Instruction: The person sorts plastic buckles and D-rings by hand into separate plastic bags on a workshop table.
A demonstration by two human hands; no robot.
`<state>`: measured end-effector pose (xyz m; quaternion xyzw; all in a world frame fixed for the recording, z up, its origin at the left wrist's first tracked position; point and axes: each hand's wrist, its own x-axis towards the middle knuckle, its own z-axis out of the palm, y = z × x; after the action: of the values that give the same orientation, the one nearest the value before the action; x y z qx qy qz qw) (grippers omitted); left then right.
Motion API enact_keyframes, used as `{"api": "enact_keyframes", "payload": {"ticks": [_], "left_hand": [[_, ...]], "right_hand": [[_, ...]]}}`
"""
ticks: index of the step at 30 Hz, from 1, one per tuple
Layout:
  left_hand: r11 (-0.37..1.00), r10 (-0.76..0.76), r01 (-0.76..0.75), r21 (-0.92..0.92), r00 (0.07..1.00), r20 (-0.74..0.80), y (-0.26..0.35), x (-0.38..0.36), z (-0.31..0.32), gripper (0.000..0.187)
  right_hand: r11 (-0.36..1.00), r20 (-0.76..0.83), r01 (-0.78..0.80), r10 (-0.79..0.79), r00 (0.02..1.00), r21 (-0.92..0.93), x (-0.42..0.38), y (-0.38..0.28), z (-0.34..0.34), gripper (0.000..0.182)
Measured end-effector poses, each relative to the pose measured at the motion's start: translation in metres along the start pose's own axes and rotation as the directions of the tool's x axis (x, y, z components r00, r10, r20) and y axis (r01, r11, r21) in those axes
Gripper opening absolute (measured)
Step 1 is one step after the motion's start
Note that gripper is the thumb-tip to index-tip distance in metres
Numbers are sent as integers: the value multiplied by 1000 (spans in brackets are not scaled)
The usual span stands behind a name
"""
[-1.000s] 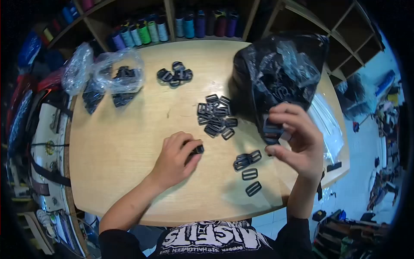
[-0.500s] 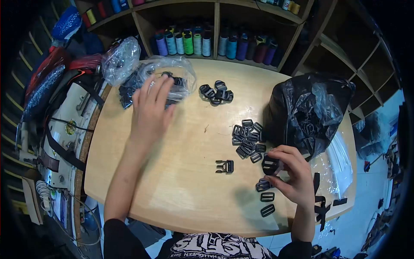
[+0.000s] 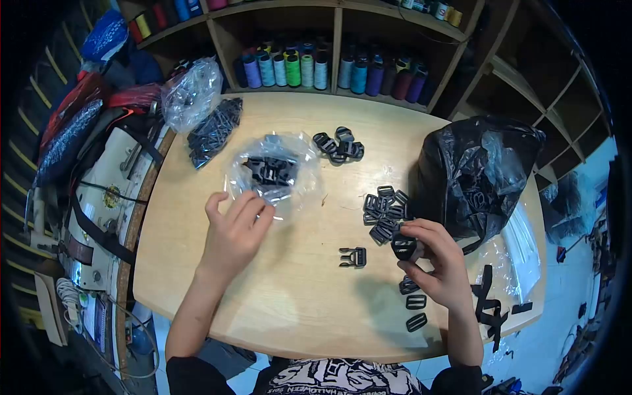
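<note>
My left hand (image 3: 237, 230) has its fingers curled at the near edge of a clear plastic bag (image 3: 306, 178), which holds black plastic buckles (image 3: 273, 171). The fingertips are partly turned away from view. Between the thumb and fingers of my right hand (image 3: 438, 260) is a black plastic buckle (image 3: 403, 246), raised over the table. Below it lie slider buckles (image 3: 416, 301) in a short column. A side-release buckle (image 3: 353, 257) rests to the left of the right hand, and a pile of slider buckles (image 3: 385, 212) lies just beyond it.
Another cluster of buckles (image 3: 339, 146) sits at the back of the table (image 3: 296, 296). A large black plastic bag (image 3: 441, 164) stands at right, beside black straps (image 3: 488, 306). A dark packet (image 3: 214, 131) lies back left. Thread spools (image 3: 293, 69) fill the shelf behind.
My left hand has drawn back toward me, and the clear bag of buckles has slid the same way, away from the dark packet. My right hand still holds the black buckle.
</note>
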<state>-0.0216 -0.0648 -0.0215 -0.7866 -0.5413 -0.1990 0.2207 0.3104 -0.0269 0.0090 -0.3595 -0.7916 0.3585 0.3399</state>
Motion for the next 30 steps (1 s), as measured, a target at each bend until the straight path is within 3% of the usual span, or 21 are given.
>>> {"api": "enact_keyframes", "payload": {"ticks": [4,12,21,22,26,29,30], "left_hand": [[995,12,-16,-97,999,-42,5,-10,-4,31],[997,43,-48,-63,996,-83,1,-23,9,36],[992,9,-11,-124,1000,-14,1,-15,25,38],[995,-33,36,-91,999,35,0,-13,25,41],[992,-101,110,-55,983,151,-8,-14,46,49],[995,-100,98,21,984,144,-16,-5,53,40],[995,-91,83,59,985,146,-22,-6,62,40]], "right_hand": [[1000,21,-1,1,1000,16,7,-1,10,54],[988,-33,-69,74,997,137,2,8,14,53],[965,-108,-56,86,990,258,-3,18,11,55],[983,-108,-56,76,991,175,-4,18,9,56],[959,-110,-84,117,987,272,-5,19,2,55],[996,-171,-34,48,984,82,-6,22,-11,55],[986,-199,-27,60,978,166,-7,23,-16,55]]}}
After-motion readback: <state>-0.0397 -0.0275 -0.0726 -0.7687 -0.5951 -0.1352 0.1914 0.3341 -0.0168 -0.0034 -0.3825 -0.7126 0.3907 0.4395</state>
